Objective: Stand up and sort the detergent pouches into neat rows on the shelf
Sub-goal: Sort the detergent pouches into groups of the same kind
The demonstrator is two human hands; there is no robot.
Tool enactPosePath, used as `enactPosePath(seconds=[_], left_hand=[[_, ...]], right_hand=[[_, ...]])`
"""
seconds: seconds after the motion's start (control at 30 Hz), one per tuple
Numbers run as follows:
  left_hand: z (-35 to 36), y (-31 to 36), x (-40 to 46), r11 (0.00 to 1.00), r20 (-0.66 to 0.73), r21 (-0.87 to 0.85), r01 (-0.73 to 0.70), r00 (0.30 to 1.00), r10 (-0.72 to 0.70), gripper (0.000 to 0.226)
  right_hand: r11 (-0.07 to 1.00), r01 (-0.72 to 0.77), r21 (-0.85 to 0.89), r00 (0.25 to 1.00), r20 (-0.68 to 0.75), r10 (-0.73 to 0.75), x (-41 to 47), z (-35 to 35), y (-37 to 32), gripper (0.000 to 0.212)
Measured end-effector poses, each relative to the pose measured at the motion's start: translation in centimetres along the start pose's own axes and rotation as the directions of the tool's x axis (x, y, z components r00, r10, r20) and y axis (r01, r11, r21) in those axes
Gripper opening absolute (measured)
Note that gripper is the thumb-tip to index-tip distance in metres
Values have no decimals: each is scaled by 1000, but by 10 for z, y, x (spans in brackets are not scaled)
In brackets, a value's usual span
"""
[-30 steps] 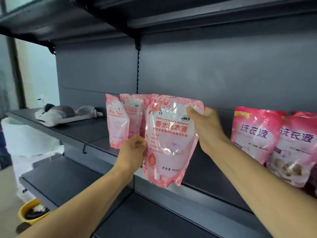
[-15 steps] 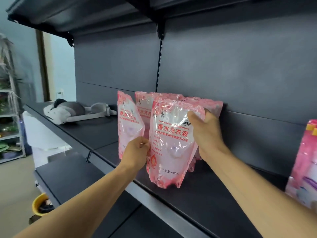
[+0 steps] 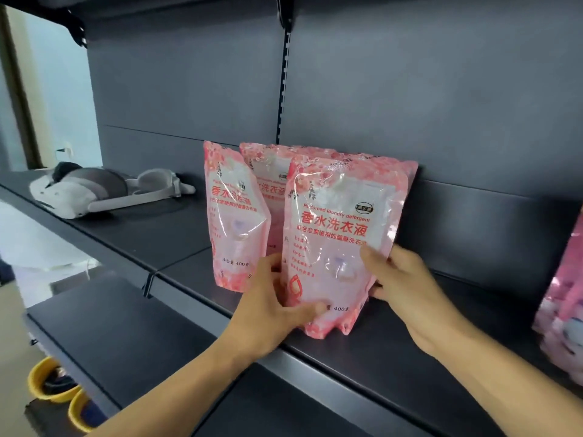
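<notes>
A pale pink detergent pouch (image 3: 334, 234) with red lettering stands upright near the front of the dark shelf (image 3: 394, 351). My left hand (image 3: 271, 304) grips its lower left corner, thumb across the front. My right hand (image 3: 400, 279) holds its right edge, thumb on the front and fingers behind. Two more pouches of the same kind stand close by: one (image 3: 233, 216) to the left, one (image 3: 268, 171) behind. Further pouches behind the held one show only as pink top edges.
A darker pink pouch (image 3: 561, 310) shows at the right edge of the shelf. A grey-and-white headset (image 3: 94, 190) lies on the shelf to the far left. A lower shelf (image 3: 126, 335) juts out below, with yellow bowls (image 3: 53, 383) on the floor.
The pouch came down from mid-air and now stands on the shelf in front of the others. Both hands slid down from its upper and middle edges to its lower part.
</notes>
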State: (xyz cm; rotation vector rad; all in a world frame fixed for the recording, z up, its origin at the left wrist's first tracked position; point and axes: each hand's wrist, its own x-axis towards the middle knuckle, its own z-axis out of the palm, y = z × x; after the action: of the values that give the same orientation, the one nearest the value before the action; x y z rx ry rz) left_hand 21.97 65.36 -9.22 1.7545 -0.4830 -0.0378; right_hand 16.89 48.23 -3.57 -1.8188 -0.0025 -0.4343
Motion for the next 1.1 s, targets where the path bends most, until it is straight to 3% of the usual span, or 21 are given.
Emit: enactPosePath(seconds=[0.13, 0.53, 0.7, 0.83, 0.93, 1.0, 1.1], left_hand=[[7, -11, 1, 984, -36, 172, -46, 998, 53, 101], [-8, -23, 8, 978, 15, 166, -129, 992, 128, 100], [-11, -22, 5, 970, 29, 169, -177, 984, 175, 92], [-28, -19, -3, 935, 21, 238, -264, 964, 266, 95], [-45, -11, -3, 897, 5, 271, -349, 932, 362, 93], [-49, -4, 3, 906, 8, 214, -366, 928, 373, 87], [-37, 2, 10, 931, 31, 110, -347, 938, 346, 90]], right_hand=[[996, -84, 28, 994, -73, 86, -6, 15, 3, 24], [999, -38, 7, 979, -201, 39, -14, 39, -4, 23], [975, 23, -220, 940, -328, -96, -14, 36, -7, 12], [886, 124, -447, 850, -412, -327, -17, 33, -28, 49], [834, 77, -546, 824, -437, -362, -9, 29, -45, 71], [876, 32, -481, 849, -449, -277, 1, 26, -52, 75], [988, -6, -157, 885, -461, -68, 16, 23, -59, 57]])
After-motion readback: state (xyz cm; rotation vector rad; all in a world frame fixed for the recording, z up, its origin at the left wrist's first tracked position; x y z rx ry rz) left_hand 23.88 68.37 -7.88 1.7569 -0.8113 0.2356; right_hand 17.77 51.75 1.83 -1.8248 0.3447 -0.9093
